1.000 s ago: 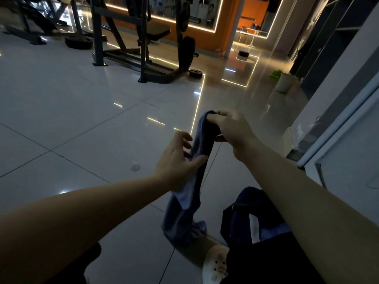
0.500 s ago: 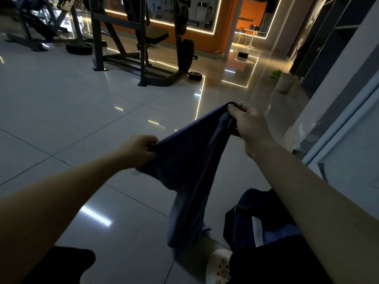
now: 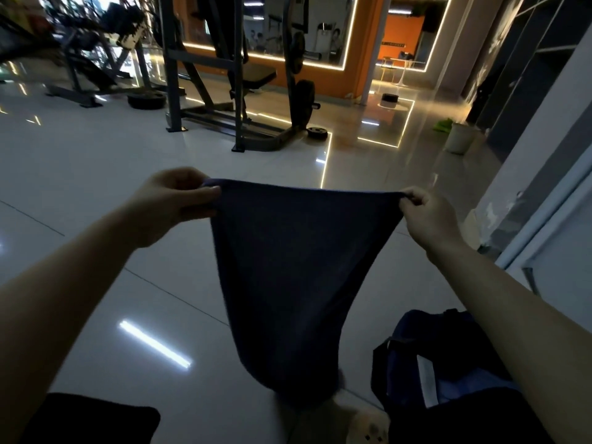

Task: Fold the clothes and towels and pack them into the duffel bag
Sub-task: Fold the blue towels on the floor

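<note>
Landmark = the duffel bag (image 3: 448, 373): dark blue, unzipped on the floor (image 3: 80, 174), low right in view under the right forearm. Pale folded item visible inside its mouth.

Just left of the bag: a light perforated clog (image 3: 368, 427) on the person's foot. Further left, at the bottom edge, a black flat thing (image 3: 89, 421); too dark to identify.

Up and left of the bag: dark blue towel (image 3: 288, 283) hangs in the air, top edge stretched taut between both hands. Left hand (image 3: 173, 200) has thumb and curled fingers clamped on the left corner; right hand (image 3: 426, 213) pinches the right corner. Lower half bunches to a narrow tail ending right above the clog.

Step in hand, as I read it: spread, then fold. To do it well:
- lower corners look gathered, so shake the tail flat first
- keep the top edge level and taut
- bring corner to corner, match edges, then halve again to fit the bag's mouth
- lift the tail clear of the clog and floor

Obstructions: the right forearm covers part of the bag's opening. Bad light; hems are hard to read.

Beyond the bag: white bucket (image 3: 459, 137) with something green beside it by the right wall. Further, left: weight rack (image 3: 237, 91), loose plate (image 3: 317, 133) at its foot. All well apart from the work.
</note>
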Demonstrator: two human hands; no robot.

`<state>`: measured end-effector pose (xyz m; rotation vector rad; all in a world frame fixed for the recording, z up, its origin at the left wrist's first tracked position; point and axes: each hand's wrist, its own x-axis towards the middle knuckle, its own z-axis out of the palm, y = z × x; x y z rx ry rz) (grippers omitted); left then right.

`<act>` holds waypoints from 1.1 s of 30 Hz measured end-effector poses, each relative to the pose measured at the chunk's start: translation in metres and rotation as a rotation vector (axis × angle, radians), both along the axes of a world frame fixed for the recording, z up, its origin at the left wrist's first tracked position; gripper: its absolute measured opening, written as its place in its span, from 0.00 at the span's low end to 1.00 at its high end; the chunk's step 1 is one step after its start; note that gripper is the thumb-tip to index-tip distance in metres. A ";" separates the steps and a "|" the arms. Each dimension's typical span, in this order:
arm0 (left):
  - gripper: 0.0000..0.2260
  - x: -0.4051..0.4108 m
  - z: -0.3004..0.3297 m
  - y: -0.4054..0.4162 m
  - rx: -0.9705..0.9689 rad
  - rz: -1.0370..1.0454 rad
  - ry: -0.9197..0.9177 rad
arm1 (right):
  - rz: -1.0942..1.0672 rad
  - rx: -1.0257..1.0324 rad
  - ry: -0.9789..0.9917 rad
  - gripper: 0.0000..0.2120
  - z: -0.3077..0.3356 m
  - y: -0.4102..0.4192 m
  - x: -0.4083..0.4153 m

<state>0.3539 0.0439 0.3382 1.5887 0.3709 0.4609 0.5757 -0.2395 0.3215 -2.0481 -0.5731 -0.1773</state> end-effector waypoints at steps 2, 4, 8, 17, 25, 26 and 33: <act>0.05 0.004 -0.002 0.000 -0.029 0.049 -0.069 | 0.004 0.077 0.054 0.09 0.001 0.004 -0.003; 0.04 0.008 0.000 0.000 0.076 0.141 -0.107 | 0.024 0.192 0.110 0.11 0.006 0.008 -0.008; 0.06 -0.002 0.012 0.001 0.257 0.260 -0.205 | 0.055 0.433 0.026 0.13 0.033 0.008 -0.023; 0.07 -0.030 0.054 -0.012 0.377 0.208 -0.273 | 0.206 0.327 0.093 0.12 0.093 0.004 -0.057; 0.19 -0.069 0.093 -0.028 0.403 0.287 -0.571 | 0.199 0.424 0.062 0.09 0.125 -0.029 -0.099; 0.20 -0.073 0.096 -0.031 0.413 0.293 -0.579 | 0.191 0.445 0.062 0.09 0.130 -0.032 -0.104; 0.11 -0.096 0.127 -0.043 0.442 0.368 -0.629 | 0.194 0.510 0.056 0.11 0.161 -0.047 -0.130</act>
